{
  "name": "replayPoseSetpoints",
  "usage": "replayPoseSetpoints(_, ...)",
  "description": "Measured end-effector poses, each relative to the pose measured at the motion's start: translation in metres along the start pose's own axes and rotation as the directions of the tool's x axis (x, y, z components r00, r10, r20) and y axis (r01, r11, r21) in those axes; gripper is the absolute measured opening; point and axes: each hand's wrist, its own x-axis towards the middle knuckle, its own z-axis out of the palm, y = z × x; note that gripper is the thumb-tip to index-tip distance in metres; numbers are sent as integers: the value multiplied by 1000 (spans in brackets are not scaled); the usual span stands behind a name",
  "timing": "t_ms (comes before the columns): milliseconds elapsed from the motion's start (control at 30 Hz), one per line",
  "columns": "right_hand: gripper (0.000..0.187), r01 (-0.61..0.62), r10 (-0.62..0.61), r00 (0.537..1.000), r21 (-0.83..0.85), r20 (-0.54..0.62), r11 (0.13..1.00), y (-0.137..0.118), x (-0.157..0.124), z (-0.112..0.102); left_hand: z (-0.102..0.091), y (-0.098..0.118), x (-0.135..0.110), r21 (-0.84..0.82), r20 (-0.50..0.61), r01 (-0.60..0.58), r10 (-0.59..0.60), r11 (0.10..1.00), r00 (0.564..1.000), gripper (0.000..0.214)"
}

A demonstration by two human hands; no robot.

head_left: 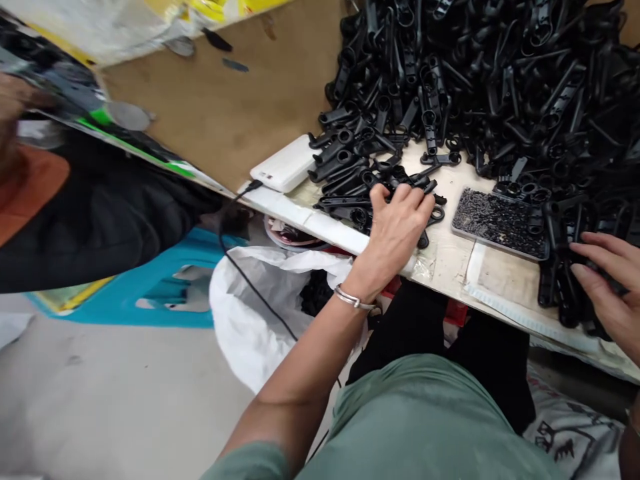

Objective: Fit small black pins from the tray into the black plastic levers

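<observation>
A big heap of black plastic parts (490,80) covers the back and right of the table (450,267). My left hand (397,227) lies on a small bunch of these parts (350,193) near the table's front edge, fingers curled over them. A metal bracelet (353,298) circles that wrist. My right hand (607,287) rests at the right edge on more black parts (560,287), fingers stretched out and close together. Between the two hands lies a flat tray of tiny black pieces (500,221).
A white power bank (285,163) with a black cable (250,280) lies at the table's left corner. Below the edge stands an open white bag (260,313) with black parts inside. Left of it are a blue plastic stool (165,287) and a person in dark clothes (95,213).
</observation>
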Motion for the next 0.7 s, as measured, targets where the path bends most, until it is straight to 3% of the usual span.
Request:
replayPoseSetpoints(67,29,-56,53,998,86,41,995,-5,1,-1,-7,5,-4,17,-69,-17,18,1000,997,38)
replayPoseSetpoints(167,30,-121,100,989,206,110,971,-8,7,9,-11,24,-15,98,-143,-203,216,974,966,40)
replayPoseSetpoints(267,30,-195,153,962,175,226,965,-14,21,24,-3,51,-26,86,-61,-435,440,896,896,35)
replayPoseSetpoints(367,29,-258,218,903,60,369,964,-26,42,37,11,70,-28,3,40,-535,534,845,844,26)
replayPoseSetpoints(500,30,-301,325,785,-135,527,944,-39,70,51,16,70,-21,-120,104,-525,537,843,837,24)
replayPoseSetpoints(700,26,-299,356,712,-198,605,934,-37,93,71,9,43,-12,-204,65,-309,328,929,942,34)
